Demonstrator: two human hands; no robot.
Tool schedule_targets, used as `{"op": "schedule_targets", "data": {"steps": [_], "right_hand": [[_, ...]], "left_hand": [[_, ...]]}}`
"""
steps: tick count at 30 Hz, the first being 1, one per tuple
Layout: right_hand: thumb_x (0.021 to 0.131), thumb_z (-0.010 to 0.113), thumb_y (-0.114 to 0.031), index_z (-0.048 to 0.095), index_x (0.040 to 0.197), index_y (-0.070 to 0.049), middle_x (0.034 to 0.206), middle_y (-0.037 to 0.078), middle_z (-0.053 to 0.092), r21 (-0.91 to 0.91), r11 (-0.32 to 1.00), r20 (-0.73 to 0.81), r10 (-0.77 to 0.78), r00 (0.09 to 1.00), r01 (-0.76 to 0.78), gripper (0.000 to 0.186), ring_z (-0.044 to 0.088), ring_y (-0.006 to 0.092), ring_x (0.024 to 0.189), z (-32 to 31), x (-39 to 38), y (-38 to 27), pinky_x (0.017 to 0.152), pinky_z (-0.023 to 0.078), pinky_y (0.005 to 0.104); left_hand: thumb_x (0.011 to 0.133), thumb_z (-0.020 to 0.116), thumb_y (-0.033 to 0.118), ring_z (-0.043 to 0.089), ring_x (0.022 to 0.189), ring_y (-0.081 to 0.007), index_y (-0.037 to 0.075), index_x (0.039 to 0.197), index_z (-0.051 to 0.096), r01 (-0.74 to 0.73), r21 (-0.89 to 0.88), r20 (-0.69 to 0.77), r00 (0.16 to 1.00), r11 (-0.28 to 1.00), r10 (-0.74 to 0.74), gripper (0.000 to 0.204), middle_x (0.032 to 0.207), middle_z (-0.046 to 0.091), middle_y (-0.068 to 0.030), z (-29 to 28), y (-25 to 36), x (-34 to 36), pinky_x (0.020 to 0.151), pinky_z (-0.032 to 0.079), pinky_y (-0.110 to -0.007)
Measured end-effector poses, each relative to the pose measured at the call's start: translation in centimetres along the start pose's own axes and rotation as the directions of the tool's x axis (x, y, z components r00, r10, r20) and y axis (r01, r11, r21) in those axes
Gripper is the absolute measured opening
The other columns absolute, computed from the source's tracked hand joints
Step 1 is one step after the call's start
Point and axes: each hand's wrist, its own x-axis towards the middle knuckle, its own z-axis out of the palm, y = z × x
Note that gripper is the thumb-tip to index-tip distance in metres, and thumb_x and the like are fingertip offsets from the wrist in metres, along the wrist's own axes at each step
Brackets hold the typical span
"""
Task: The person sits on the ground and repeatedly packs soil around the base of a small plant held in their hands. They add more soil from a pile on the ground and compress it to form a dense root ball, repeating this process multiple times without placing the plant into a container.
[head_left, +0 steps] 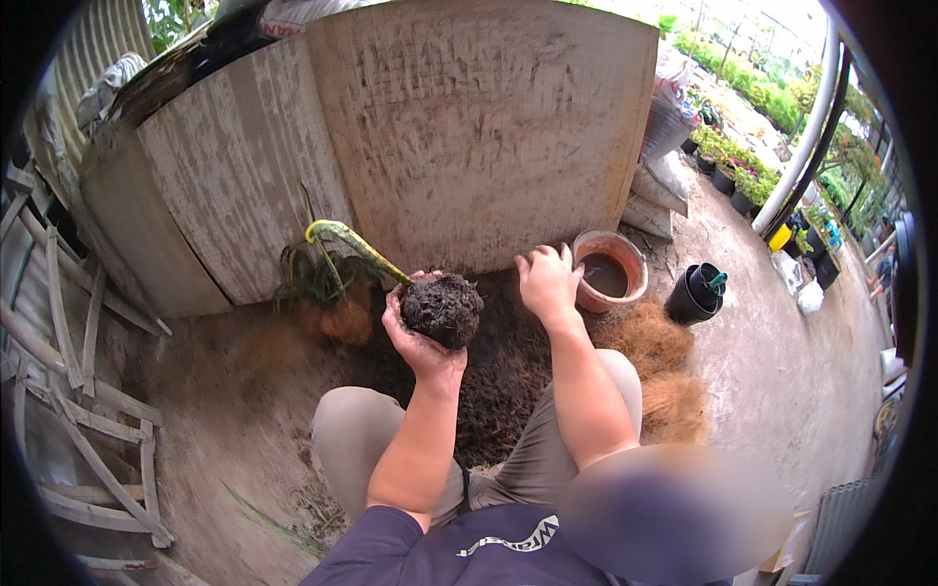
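In my left hand (420, 342) rests a plant's dark root ball (444, 311), cupped from below and from its left side. From it a long green, yellow-edged leaf (360, 246) slants up to the left and curls over at the end. My right hand (549, 281) is held over the dark heap of soil (503, 391), its fingers spread. It is right beside the left rim of a round terracotta pot (640, 278), and I cannot tell whether they touch. Some dark material shows inside the pot.
Brown fibre clumps (664, 386) lie right of my knee, near stacked black pots (696, 295). Another leafy plant (318, 273) stands at the left before upright boards (479, 137). Wooden slats (93, 410) lean at far left; filled sacks (657, 190) are piled behind the pot.
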Motion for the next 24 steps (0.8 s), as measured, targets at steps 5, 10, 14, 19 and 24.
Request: {"op": "schedule_targets", "data": {"steps": [5,10,14,19,24], "right_hand": [[0.091,0.049,-0.018,0.058,0.105,0.004,0.097,0.009,0.063,0.907,0.415,0.116,-0.084,0.990,-0.071,0.028,0.055,0.0112,0.089,-1.3,-0.2,-3.4,0.082,0.041,0.0236],[0.094,0.043,-0.017,0.055,0.108,0.007,0.107,0.011,0.060,0.978,0.204,0.078,-0.124,0.989,-0.052,0.030,0.052,0.0129,0.098,-2.7,-2.9,-7.0,0.088,0.039,0.0249],[0.095,0.036,-0.018,0.048,0.116,0.010,0.118,0.016,0.053,0.958,0.276,0.008,-0.285,0.958,0.075,0.037,0.048,0.0194,0.111,-2.7,-4.2,-7.7,0.098,0.033,0.0314],[0.090,0.046,-0.014,0.055,0.109,0.003,0.115,0.018,0.055,0.838,0.480,-0.139,-0.273,0.952,0.260,0.027,0.049,0.0320,0.113,-3.1,-4.7,-8.3,0.097,0.035,0.0367],[0.089,0.046,-0.013,0.056,0.108,0.002,0.113,0.017,0.057,0.788,0.537,-0.163,-0.290,0.943,0.302,0.026,0.050,0.0315,0.112,-3.1,-5.2,-8.1,0.097,0.034,0.0385]], "left_hand": [[0.087,0.032,0.041,0.059,0.086,-0.0270,0.004,0.101,0.053,0.078,-0.007,0.045,0.996,0.997,-0.078,0.045,0.093,0.060,-0.0137,0.0,0.5,0.2,0.078,0.049,-0.041],[0.088,0.033,0.039,0.059,0.086,-0.0262,0.003,0.099,0.055,0.117,0.048,-0.023,0.993,0.992,-0.116,0.044,0.094,0.061,-0.0124,-0.5,0.2,0.3,0.077,0.048,-0.039],[0.089,0.033,0.037,0.058,0.088,-0.0236,0.004,0.097,0.057,0.191,-0.015,0.033,0.981,0.981,-0.190,0.041,0.096,0.061,-0.0095,-1.0,-0.1,0.3,0.080,0.046,-0.036],[0.089,0.033,0.036,0.056,0.093,-0.0232,0.004,0.102,0.057,0.288,-0.083,0.160,0.949,0.954,-0.273,0.042,0.100,0.060,-0.0096,-0.6,0.2,0.1,0.085,0.043,-0.036],[0.089,0.033,0.036,0.056,0.096,-0.0238,0.004,0.106,0.056,0.307,-0.032,0.025,0.952,0.951,-0.306,0.043,0.103,0.059,-0.0097,0.2,0.1,-0.4,0.088,0.042,-0.036]]}}
